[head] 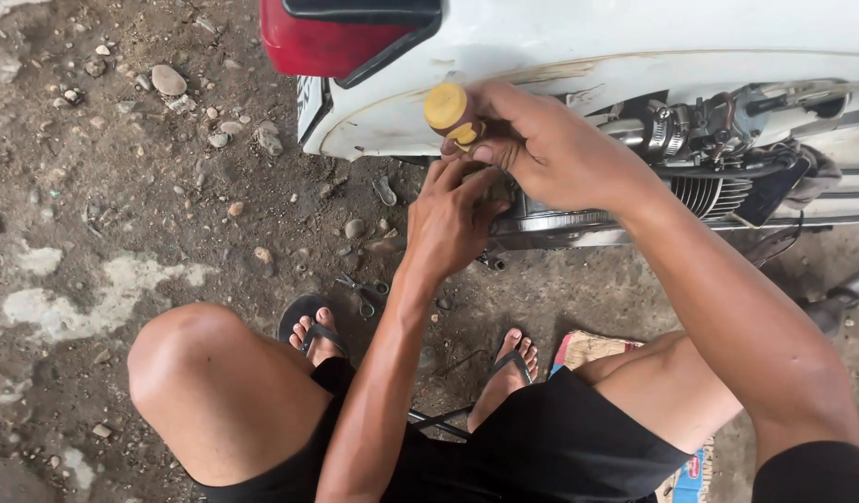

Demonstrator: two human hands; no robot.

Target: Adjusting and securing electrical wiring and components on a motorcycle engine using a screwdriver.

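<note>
My right hand grips a screwdriver with a yellow-orange handle, its butt end pointing up toward me, held against the side of a white motorbike. Just below it, my left hand presses its fingers onto the finned metal engine part under the bodywork. The screwdriver's shaft and tip are hidden behind my hands. A red tail lamp sits at the bike's left end.
I squat on rough dirt and concrete strewn with stones. Scissors or pliers lie on the ground by my sandalled feet. A carburettor with hoses and clamps shows at the right. Flattened cardboard lies under my right leg.
</note>
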